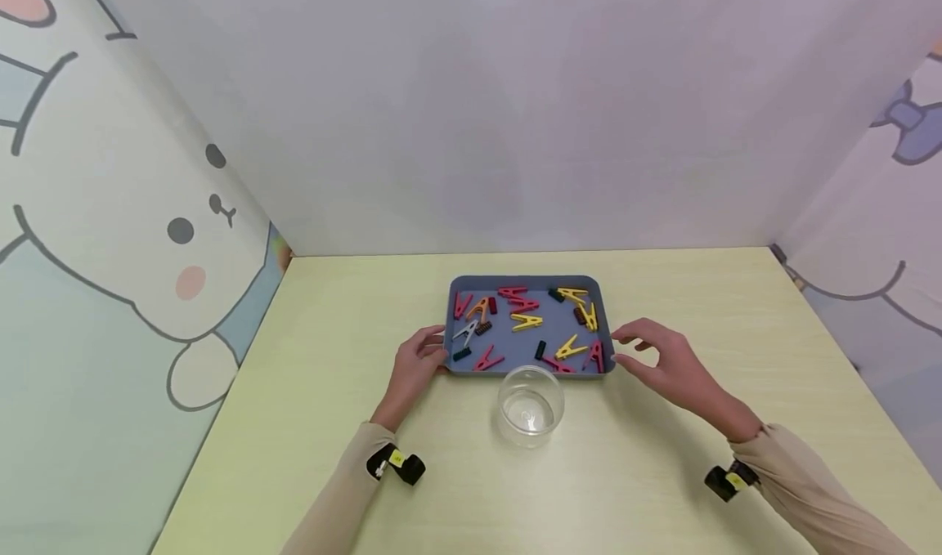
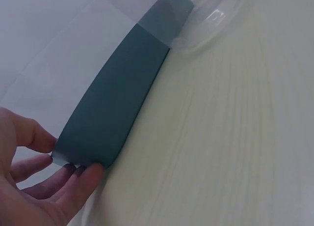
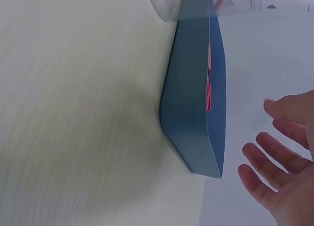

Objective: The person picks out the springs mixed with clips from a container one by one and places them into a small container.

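Note:
A shallow blue-grey tray (image 1: 530,344) lies on the table, holding several spring clips in red, yellow, orange and grey, along with small dark pieces. My left hand (image 1: 415,367) is at the tray's left end. In the left wrist view its thumb and fingers grip the near corner of the tray (image 2: 113,88). My right hand (image 1: 666,367) hovers just off the tray's right end, fingers spread and slightly bent. The right wrist view shows a gap between that hand (image 3: 284,162) and the tray (image 3: 189,98).
A clear round plastic bowl (image 1: 530,408) stands right in front of the tray, overlapping its near edge in view. The pale wooden table (image 1: 353,310) meets a light back wall (image 1: 500,130). Cartoon-printed side walls (image 1: 110,212) rise at left and right.

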A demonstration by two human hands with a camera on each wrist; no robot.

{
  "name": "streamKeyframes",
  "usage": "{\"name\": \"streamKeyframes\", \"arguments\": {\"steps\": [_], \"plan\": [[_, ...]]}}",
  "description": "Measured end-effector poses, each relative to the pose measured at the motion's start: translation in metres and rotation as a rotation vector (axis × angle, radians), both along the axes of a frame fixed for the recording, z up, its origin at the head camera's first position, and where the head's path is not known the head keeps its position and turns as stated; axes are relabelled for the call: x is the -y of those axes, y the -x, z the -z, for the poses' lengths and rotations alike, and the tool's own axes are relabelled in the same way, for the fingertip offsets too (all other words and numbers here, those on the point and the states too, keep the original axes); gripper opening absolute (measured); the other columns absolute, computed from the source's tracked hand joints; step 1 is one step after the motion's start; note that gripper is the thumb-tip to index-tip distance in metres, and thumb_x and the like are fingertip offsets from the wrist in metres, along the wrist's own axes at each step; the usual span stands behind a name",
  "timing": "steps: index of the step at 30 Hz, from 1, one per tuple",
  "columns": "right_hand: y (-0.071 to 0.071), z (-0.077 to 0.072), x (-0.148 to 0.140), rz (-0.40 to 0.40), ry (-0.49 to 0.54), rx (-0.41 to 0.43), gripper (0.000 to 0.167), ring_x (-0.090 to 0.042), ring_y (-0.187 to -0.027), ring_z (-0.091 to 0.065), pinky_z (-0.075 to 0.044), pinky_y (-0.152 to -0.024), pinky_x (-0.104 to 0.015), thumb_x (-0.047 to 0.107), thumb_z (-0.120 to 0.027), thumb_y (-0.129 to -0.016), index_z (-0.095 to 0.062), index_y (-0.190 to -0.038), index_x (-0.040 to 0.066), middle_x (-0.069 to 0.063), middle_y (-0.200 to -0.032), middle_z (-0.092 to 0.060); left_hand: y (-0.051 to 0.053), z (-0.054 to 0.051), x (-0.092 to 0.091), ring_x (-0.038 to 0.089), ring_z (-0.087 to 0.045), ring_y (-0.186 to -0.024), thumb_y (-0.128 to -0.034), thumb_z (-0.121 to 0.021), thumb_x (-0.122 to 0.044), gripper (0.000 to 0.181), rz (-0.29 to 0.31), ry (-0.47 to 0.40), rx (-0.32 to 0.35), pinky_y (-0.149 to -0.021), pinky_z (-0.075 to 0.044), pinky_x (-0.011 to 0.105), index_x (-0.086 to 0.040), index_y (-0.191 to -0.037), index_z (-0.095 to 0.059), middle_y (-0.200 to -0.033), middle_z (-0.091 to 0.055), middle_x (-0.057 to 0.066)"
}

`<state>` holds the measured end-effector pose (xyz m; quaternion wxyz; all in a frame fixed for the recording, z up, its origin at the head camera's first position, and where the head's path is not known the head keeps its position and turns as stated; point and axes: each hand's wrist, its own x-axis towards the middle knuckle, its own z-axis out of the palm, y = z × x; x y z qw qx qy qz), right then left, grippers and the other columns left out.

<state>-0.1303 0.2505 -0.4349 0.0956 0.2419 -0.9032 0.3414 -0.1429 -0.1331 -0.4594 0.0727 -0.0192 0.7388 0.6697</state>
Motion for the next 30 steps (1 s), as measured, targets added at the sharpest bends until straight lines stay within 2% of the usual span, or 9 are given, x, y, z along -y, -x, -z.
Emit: {"name": "streamKeyframes", "arguments": {"steps": [6, 10, 13, 18, 26, 30], "plan": [[0.004, 0.001, 0.004, -0.023, 0.013, 0.013, 0.031, -0.019, -0.09, -0.06, -0.056, -0.07, -0.044, 0.002, -0.077, -0.076, -0.067, -0.105, 0.005, -0.007, -0.101, -0.065, 0.008, 0.021, 0.003, 0.04, -0.056, -0.106, -0.0886, -0.055, 0.006, 0.046, -0.013, -0.03, 0.008, -0.072, -0.057, 0.044, 0.001, -0.134, -0.049, -0.12, -0.055, 0.028], [0.006, 0.002, 0.008, -0.058, 0.033, 0.015, 0.029, -0.023, -0.088, -0.06, -0.056, -0.069, -0.045, 0.001, -0.076, -0.077, -0.067, -0.104, 0.008, -0.006, -0.1, -0.065, 0.011, 0.029, 0.003, 0.034, -0.059, -0.102, -0.0892, -0.056, 0.003, 0.046, -0.026, 0.003, -0.012, -0.07, -0.058, 0.04, -0.005, -0.134, -0.052, -0.117, -0.058, 0.023], [0.008, 0.004, 0.012, -0.076, 0.042, 0.018, 0.028, -0.023, -0.086, -0.061, -0.056, -0.069, -0.043, 0.002, -0.075, -0.078, -0.067, -0.103, 0.012, -0.004, -0.099, -0.065, 0.011, 0.031, 0.003, 0.031, -0.06, -0.1, -0.0889, -0.056, 0.003, 0.045, -0.036, 0.012, -0.012, -0.069, -0.058, 0.039, -0.008, -0.133, -0.054, -0.115, -0.059, 0.02], [0.012, 0.005, 0.02, -0.108, 0.068, 0.031, 0.028, -0.023, -0.084, -0.061, -0.056, -0.069, -0.043, 0.001, -0.076, -0.077, -0.067, -0.1, 0.013, -0.003, -0.096, -0.066, 0.011, 0.032, 0.004, 0.03, -0.06, -0.1, -0.0883, -0.056, 0.004, 0.045, -0.038, 0.015, -0.012, -0.069, -0.058, 0.039, -0.008, -0.132, -0.055, -0.113, -0.059, 0.02], [0.017, 0.007, 0.03, -0.145, 0.074, 0.063, 0.029, -0.011, -0.076, -0.058, -0.056, -0.066, -0.043, 0.0, -0.077, -0.075, -0.067, -0.101, 0.007, -0.008, -0.093, -0.065, 0.01, 0.03, 0.005, 0.031, -0.061, -0.095, -0.0892, -0.054, 0.004, 0.046, -0.02, -0.008, -0.006, -0.07, -0.058, 0.041, -0.006, -0.134, -0.052, -0.114, -0.059, 0.023], [0.02, 0.008, 0.035, -0.16, 0.078, 0.11, 0.027, -0.01, -0.075, -0.058, -0.056, -0.064, -0.041, -0.001, -0.076, -0.076, -0.067, -0.101, 0.002, -0.009, -0.092, -0.064, 0.009, 0.029, 0.005, 0.03, -0.062, -0.092, -0.0892, -0.054, 0.004, 0.046, -0.018, -0.011, -0.005, -0.071, -0.057, 0.041, -0.006, -0.134, -0.053, -0.113, -0.06, 0.022]]}}
